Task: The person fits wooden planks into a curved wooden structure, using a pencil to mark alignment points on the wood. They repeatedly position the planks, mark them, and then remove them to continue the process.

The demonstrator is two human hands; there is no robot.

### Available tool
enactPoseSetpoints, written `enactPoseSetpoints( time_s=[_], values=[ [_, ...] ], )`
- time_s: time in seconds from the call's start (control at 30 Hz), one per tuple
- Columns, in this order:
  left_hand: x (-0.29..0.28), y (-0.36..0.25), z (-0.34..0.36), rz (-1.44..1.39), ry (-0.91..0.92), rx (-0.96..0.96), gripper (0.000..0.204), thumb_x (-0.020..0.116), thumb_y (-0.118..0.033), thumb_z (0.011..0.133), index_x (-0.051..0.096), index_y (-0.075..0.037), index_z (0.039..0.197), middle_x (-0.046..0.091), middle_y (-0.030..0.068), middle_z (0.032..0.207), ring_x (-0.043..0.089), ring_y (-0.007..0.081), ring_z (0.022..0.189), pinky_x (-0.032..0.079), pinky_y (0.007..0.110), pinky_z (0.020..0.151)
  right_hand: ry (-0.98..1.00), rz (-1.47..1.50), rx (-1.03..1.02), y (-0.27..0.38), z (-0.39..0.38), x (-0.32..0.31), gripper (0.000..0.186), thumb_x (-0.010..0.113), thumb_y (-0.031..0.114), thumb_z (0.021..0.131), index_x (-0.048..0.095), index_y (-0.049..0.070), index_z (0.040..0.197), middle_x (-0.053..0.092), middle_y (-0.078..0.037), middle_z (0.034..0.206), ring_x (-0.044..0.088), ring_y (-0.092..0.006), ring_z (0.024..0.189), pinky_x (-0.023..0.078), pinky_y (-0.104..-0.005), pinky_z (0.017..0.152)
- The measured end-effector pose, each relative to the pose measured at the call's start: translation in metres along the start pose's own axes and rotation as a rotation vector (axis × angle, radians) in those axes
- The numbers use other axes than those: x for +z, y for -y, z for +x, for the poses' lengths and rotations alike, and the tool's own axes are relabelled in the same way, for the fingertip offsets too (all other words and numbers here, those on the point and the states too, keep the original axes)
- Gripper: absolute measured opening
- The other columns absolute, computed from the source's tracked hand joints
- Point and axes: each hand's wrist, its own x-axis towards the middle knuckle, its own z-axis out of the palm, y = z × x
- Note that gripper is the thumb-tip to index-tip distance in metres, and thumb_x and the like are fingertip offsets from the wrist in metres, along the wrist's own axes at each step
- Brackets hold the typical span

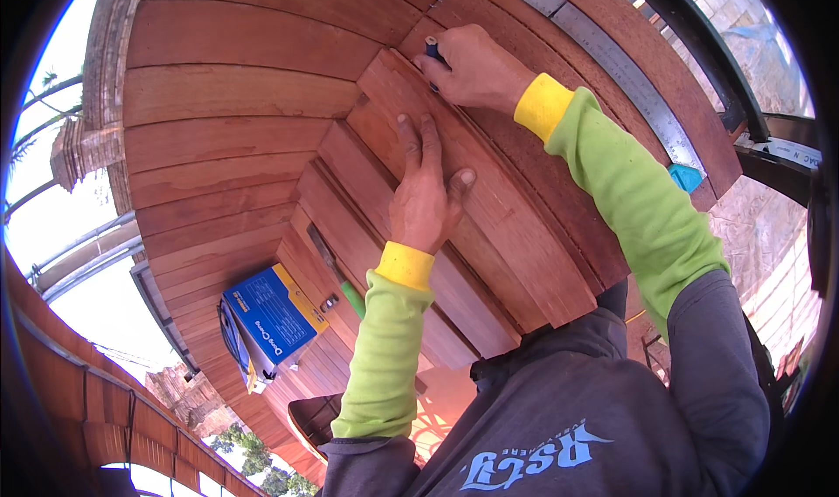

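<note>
right hand fingers curl shut round a dark pen, tip at the far end of the top plank. left hand lies flat on it, nearer, along its long axis.

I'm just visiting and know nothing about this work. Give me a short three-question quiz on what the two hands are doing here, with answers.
1. True or false: the left hand lies flat, fingers spread, on the stacked reddish wooden boards.
2. Multiple choice: the right hand grips A) a hammer, B) a small dark blue marker or pen, C) a saw.
3. Fill in: the long grey tool lying on the planks to the right of the right arm is a metal ____.

Key: 1 true; 2 B, its tip is at the upper end of the top board; 3 ruler. A blue and yellow box sits further left, untouched.
</note>
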Motion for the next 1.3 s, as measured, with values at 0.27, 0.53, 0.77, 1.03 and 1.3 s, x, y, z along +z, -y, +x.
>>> enactPoseSetpoints(
  time_s=[0.27, 0.53, 0.77, 1.03, 1.3],
  values=[
    [0.006, 0.007, -0.002, 0.097, -0.053, 0.047, 0.079, 0.062, -0.028, 0.086, 0.018, -0.005, 0.147, 0.011, 0.0264, 0.152, 0.051, 0.0463, 0.114, 0.050, 0.045, 0.086, 0.085, 0.076, 0.105, 0.031, -0.087, -0.032, 0.024, 0.058, 0.013, 0.084, 0.058, -0.005, 0.069, 0.054, -0.025, 0.062, 0.056, -0.0435, 0.062, 0.045, -0.0444, 0.056],
    [0.000, -0.002, 0.002, 0.004, 0.017, 0.011, 0.079, 0.061, -0.029, 0.087, 0.017, 0.001, 0.146, 0.010, 0.0326, 0.149, 0.026, 0.0454, 0.134, 0.037, 0.042, 0.104, -0.144, 0.045, -0.077, -0.018, 0.035, 0.022, 0.031, 0.057, 0.023, 0.088, 0.061, -0.003, 0.071, 0.060, -0.024, 0.066, 0.060, -0.0410, 0.067, 0.049, -0.0447, 0.063],
    [0.003, 0.002, 0.002, 0.021, -0.037, 0.063, 0.079, 0.063, -0.026, 0.086, 0.019, 0.000, 0.146, 0.011, 0.0329, 0.149, 0.033, 0.0471, 0.128, 0.040, 0.043, 0.100, -0.145, 0.097, -0.056, -0.021, 0.044, 0.027, 0.031, 0.057, 0.024, 0.089, 0.061, -0.003, 0.073, 0.060, -0.024, 0.066, 0.060, -0.0409, 0.066, 0.049, -0.0436, 0.064],
    [0.006, 0.004, 0.000, 0.081, -0.059, 0.050, 0.079, 0.064, -0.026, 0.085, 0.019, -0.007, 0.147, 0.011, 0.0251, 0.152, 0.051, 0.0458, 0.114, 0.049, 0.044, 0.088, -0.094, 0.176, -0.006, 0.002, -0.058, -0.002, 0.017, 0.059, 0.013, 0.088, 0.063, -0.003, 0.084, 0.058, -0.020, 0.066, 0.057, -0.0303, 0.057, 0.045, -0.0339, 0.055],
    [0.008, 0.009, 0.001, 0.110, -0.090, 0.093, 0.079, 0.064, -0.027, 0.086, 0.019, -0.008, 0.148, 0.011, 0.0238, 0.153, 0.051, 0.0443, 0.115, 0.049, 0.044, 0.088, -0.064, 0.211, 0.131, 0.043, -0.181, -0.043, 0.007, 0.062, 0.006, 0.084, 0.061, -0.001, 0.085, 0.061, -0.017, 0.075, 0.061, -0.0329, 0.066, 0.049, -0.0364, 0.059]
  ],
)
